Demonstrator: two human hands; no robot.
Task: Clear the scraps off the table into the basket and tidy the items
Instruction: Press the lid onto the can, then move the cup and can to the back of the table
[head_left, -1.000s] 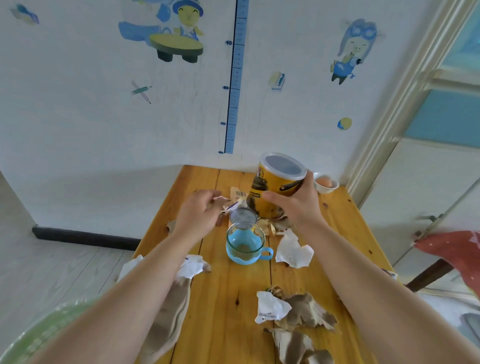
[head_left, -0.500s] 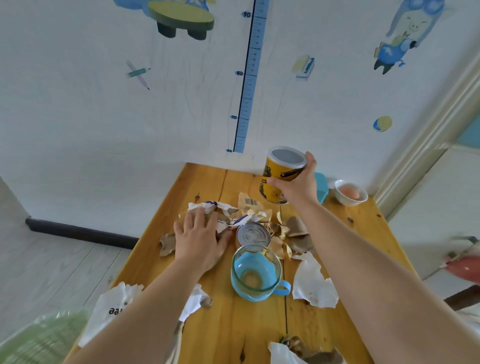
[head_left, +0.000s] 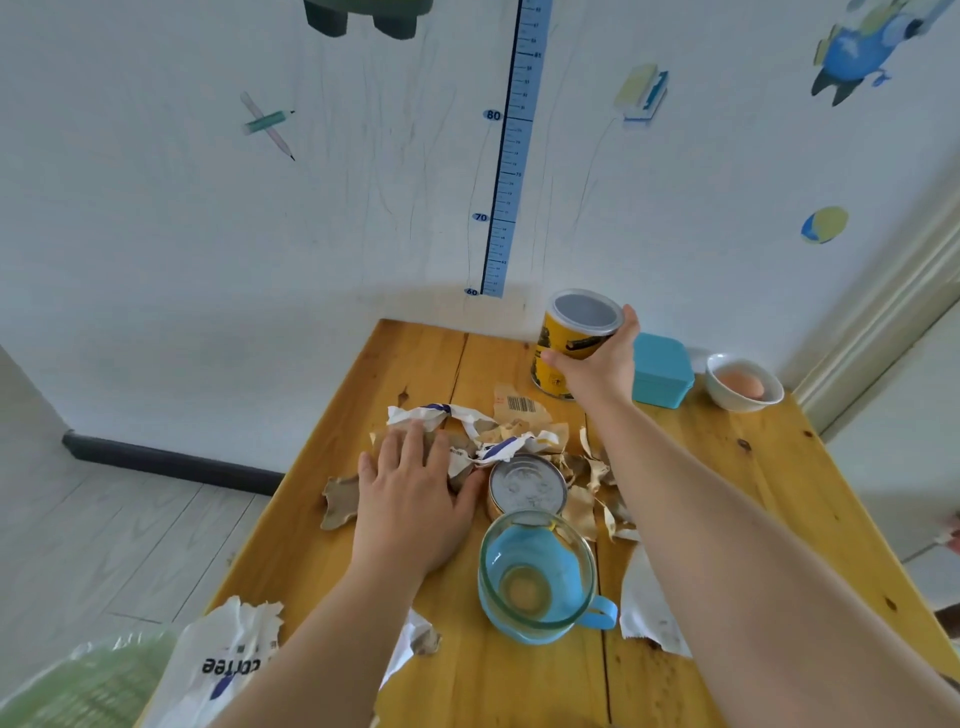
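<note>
Yellow round canister (head_left: 574, 343) with a clear lid sat in the curled fingers of my right hand (head_left: 597, 366), upper centre, beside the teal plastic box (head_left: 662, 371). My left hand (head_left: 415, 499) lay flat, fingers straight, on torn brown and white paper scraps (head_left: 514, 431) mid-frame. I judged clearing barely begun: scraps littered the wooden table (head_left: 727, 493). The green basket (head_left: 88, 680), lower left, was blurred and cut off.
</note>
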